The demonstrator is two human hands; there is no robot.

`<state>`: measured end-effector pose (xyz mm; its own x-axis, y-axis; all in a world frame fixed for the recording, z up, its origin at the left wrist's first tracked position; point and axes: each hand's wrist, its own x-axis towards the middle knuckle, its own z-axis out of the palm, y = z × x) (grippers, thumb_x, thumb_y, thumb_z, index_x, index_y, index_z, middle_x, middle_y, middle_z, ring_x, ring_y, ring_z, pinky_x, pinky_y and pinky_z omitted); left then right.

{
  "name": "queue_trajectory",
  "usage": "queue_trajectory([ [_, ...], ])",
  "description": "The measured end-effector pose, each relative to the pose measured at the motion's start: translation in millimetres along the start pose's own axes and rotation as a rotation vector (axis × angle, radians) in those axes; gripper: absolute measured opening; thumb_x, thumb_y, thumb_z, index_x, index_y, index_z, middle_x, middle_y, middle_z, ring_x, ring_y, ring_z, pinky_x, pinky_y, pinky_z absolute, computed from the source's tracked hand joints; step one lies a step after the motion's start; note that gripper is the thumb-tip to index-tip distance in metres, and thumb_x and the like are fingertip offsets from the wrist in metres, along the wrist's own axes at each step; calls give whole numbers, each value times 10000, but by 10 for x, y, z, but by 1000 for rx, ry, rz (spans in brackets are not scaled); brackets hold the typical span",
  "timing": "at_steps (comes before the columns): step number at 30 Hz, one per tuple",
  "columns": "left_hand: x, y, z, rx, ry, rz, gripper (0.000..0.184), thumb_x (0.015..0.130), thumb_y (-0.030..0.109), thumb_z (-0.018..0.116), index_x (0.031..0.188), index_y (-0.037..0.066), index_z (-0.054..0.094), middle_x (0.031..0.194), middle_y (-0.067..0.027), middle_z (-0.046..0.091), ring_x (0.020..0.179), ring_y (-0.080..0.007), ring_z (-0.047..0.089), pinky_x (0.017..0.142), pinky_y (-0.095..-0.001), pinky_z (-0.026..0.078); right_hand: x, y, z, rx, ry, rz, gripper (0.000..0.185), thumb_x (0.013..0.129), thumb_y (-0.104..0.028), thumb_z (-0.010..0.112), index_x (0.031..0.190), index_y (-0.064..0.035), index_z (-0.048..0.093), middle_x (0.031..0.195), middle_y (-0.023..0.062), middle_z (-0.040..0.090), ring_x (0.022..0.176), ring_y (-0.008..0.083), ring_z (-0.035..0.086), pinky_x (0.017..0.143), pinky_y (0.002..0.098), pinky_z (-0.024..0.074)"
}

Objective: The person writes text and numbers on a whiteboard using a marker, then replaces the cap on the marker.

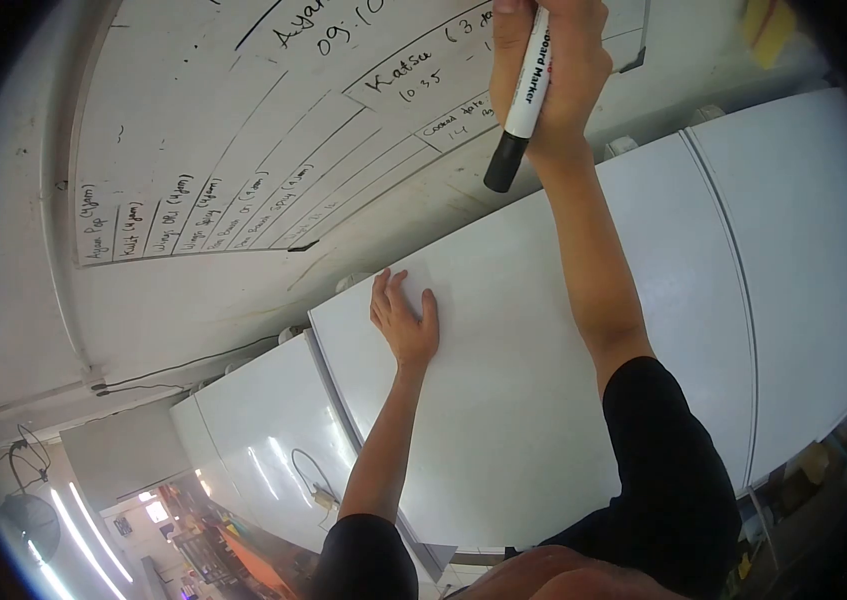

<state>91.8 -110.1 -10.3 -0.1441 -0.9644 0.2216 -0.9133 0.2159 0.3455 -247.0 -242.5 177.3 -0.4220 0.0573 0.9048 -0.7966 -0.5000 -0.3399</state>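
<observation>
My right hand (573, 85) is up at the whiteboard (233, 160), its fingers wrapped round a white whiteboard marker (528, 100). The marker's black end points down toward me, while its other end lies beyond the top of the view. Handwritten black words, times and ruled lines cover the board. Lower down, my left hand (405, 322) rests with spread fingers on the white lid (503, 380) of a chest freezer, near its wall-side edge. Nothing is in that hand.
More white freezer lids (813, 230) run to the right and another (263, 440) to the left. A dark cable (188, 370) runs along the wall. A fan (28, 520) hangs at lower left. Yellow paper (768, 35) is at upper right.
</observation>
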Motion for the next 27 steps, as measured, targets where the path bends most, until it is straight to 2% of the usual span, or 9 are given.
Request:
queue_trajectory([
  [3, 6, 11, -6, 3, 1, -1, 516, 956, 276, 671, 1423, 94, 548, 1566, -172, 451, 1498, -385, 366, 1226, -549, 236, 34, -57, 59, 16, 34, 32, 220, 1007, -22, 647, 1183, -100, 753, 1029, 28, 743, 834, 202, 481, 773, 322, 449],
  [7, 3, 12, -9, -13, 2, 7, 519, 957, 279, 671, 1424, 90, 548, 1565, -177, 452, 1495, -385, 369, 1222, -547, 239, 83, -113, -43, -49, -79, 80, 244, 1002, -24, 652, 1207, -124, 740, 1047, 29, 740, 861, 207, 479, 796, 332, 447],
  [13, 0, 8, -2, 3, 8, 11, 520, 959, 282, 669, 1427, 92, 544, 1559, -180, 456, 1492, -386, 373, 1219, -546, 243, 62, -121, -14, -14, -82, 194, 241, 998, -22, 648, 1198, -126, 733, 1029, 33, 726, 890, 210, 510, 818, 327, 457],
  [19, 0, 11, -1, 4, -1, 1, 522, 962, 289, 668, 1430, 96, 541, 1561, -178, 449, 1490, -387, 374, 1218, -551, 245, 61, 38, -67, 37, -113, 72, 242, 1002, -8, 637, 1213, -93, 720, 1090, 41, 726, 888, 207, 526, 833, 332, 466],
  [27, 2, 6, 0, 5, -4, 0, 521, 961, 283, 668, 1431, 94, 541, 1569, -172, 442, 1495, -381, 367, 1223, -547, 240, 37, 51, -25, 103, -74, 100, 238, 1006, 18, 616, 1210, -75, 698, 1134, 61, 717, 897, 210, 566, 846, 332, 489],
])
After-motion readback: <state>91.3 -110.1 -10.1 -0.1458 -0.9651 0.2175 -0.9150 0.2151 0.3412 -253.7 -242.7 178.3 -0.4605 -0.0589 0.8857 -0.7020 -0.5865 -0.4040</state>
